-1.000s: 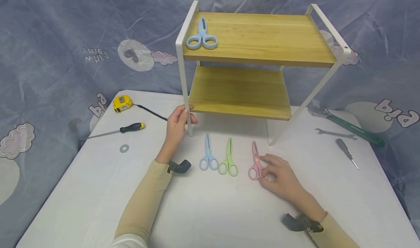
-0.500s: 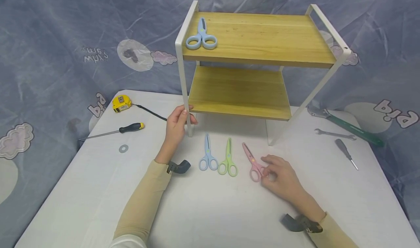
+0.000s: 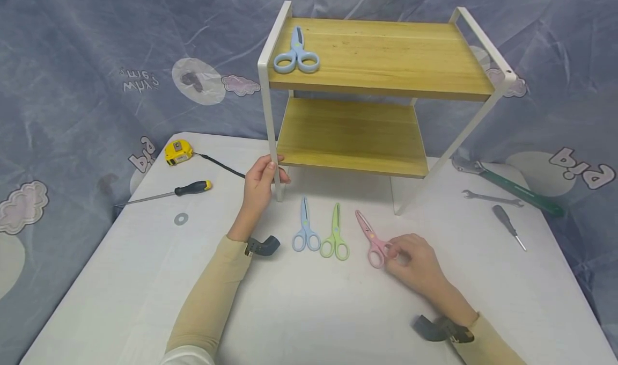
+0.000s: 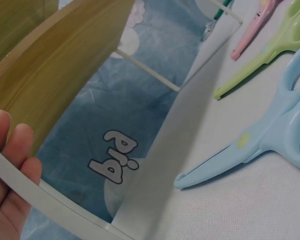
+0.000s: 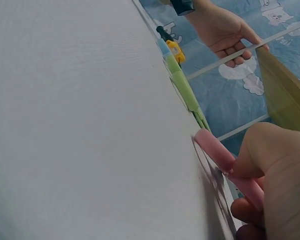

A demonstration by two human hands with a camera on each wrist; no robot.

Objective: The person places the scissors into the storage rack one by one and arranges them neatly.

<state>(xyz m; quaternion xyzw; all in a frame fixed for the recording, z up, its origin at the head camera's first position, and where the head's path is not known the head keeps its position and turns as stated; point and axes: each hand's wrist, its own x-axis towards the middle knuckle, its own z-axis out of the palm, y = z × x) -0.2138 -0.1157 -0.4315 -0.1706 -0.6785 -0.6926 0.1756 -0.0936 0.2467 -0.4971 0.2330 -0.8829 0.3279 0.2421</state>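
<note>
A two-tier shelf rack [image 3: 386,56] with wooden boards and a white metal frame stands at the back. My left hand [image 3: 258,185] grips its front left leg [image 3: 268,110], thumb and fingers around it just below the lower board. At the right, my right hand [image 3: 415,260] pinches the right handle ring of the pink scissors [image 3: 373,237], whose tip points up and left. In the right wrist view, the pink scissors [image 5: 216,151] lie close to the tabletop; contact is partly hidden. Green scissors [image 3: 336,230] and blue scissors [image 3: 305,223] lie side by side to the left.
Another pair of blue scissors [image 3: 297,45] rests on the top board's left end. Left of the rack are a yellow tape measure [image 3: 179,152], a screwdriver [image 3: 193,188] and a washer [image 3: 181,219]. Rightward lie a green-handled tool [image 3: 523,190], a wrench [image 3: 492,198] and a grey screwdriver [image 3: 505,219].
The pink scissors have swung, their tip moving left and their handles slightly right. My right index finger has come down onto the handle. The left hand stays on the rack leg.
</note>
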